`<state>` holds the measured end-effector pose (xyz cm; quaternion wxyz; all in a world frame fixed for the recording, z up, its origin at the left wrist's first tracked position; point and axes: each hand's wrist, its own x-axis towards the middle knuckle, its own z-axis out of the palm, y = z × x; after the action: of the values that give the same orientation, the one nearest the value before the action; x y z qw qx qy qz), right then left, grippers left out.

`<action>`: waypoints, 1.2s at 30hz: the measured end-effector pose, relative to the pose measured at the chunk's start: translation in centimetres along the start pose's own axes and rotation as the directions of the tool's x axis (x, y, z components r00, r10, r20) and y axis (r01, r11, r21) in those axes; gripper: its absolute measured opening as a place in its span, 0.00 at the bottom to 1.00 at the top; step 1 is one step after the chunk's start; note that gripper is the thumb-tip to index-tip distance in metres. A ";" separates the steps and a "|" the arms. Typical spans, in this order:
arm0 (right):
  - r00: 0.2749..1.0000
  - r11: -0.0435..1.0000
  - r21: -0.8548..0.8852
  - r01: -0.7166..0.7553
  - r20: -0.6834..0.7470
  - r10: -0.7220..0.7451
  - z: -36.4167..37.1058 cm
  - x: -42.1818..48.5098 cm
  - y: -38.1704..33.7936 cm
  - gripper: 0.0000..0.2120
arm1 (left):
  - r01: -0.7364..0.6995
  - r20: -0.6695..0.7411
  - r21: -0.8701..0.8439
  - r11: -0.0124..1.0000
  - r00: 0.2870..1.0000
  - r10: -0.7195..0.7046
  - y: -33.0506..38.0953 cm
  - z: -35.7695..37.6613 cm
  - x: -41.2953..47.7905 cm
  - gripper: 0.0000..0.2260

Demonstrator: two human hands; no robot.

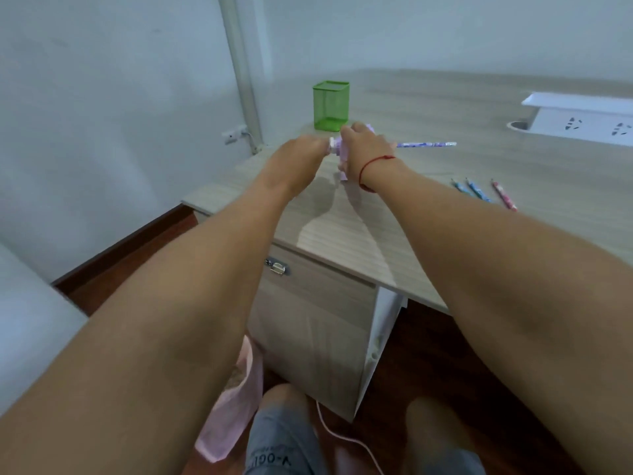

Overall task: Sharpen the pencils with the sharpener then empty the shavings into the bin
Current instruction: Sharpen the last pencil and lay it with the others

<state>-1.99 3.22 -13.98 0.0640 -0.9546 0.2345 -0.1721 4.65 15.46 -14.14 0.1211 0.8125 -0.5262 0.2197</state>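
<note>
A pale purple pencil sharpener [342, 156] stands on the desk [445, 217] near its left end. My right hand [366, 145] grips its body from above and hides most of it. My left hand [305, 150] pinches the white crank knob [331, 144] on the sharpener's left side. A patterned purple pencil [428, 144] sticks out to the right from behind my right hand; its inserted end is hidden. Three more pencils [486, 192], two blue and one pink, lie on the desk further right.
A green mesh pen holder [330, 104] stands just behind the sharpener. A white socket box [582, 114] sits at the far right. Below the desk is a drawer cabinet [315, 320], with a pink-lined bin [236, 399] and a pink cable [346, 437] on the floor.
</note>
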 end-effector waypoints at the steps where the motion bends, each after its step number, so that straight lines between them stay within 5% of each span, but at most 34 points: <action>1: 1.000 1.000 0.002 -0.002 0.002 0.002 -0.1 0.0 -0.1 0.15 | 0.013 0.034 0.006 1.000 0.999 -0.013 0.2 0.6 -0.7 0.09; 6: 1.000 1.000 0.007 0.015 -0.004 -0.015 0.3 0.2 -0.1 0.15 | 0.125 0.155 -0.023 0.992 0.981 -0.120 0.4 3.4 -0.8 0.11; 12: 1.000 1.000 -0.025 0.010 -0.017 -0.011 0.3 0.0 0.1 0.18 | 0.059 0.310 0.084 0.995 0.947 -0.083 -1.4 3.9 2.2 0.12; 17: 1.000 1.000 -0.025 -0.008 0.018 0.009 0.0 -0.5 0.2 0.25 | 0.069 0.183 0.102 0.992 0.979 -0.087 -1.9 3.2 4.7 0.12; 26: 0.997 0.997 -0.007 -0.074 0.015 0.074 -0.6 -0.1 -0.2 0.18 | 0.049 -0.038 0.028 0.998 0.998 -0.047 -1.0 -0.4 3.7 0.09; 36: 0.999 0.999 -0.019 -0.029 0.022 0.030 0.5 1.3 -0.1 0.19 | 0.065 0.069 -0.111 0.992 0.996 -0.058 -0.4 2.5 -0.8 0.08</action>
<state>-0.68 2.73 -13.98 0.0605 -0.9535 0.2494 -0.1582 5.34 15.20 -16.69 0.1562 0.8270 -0.5162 0.1587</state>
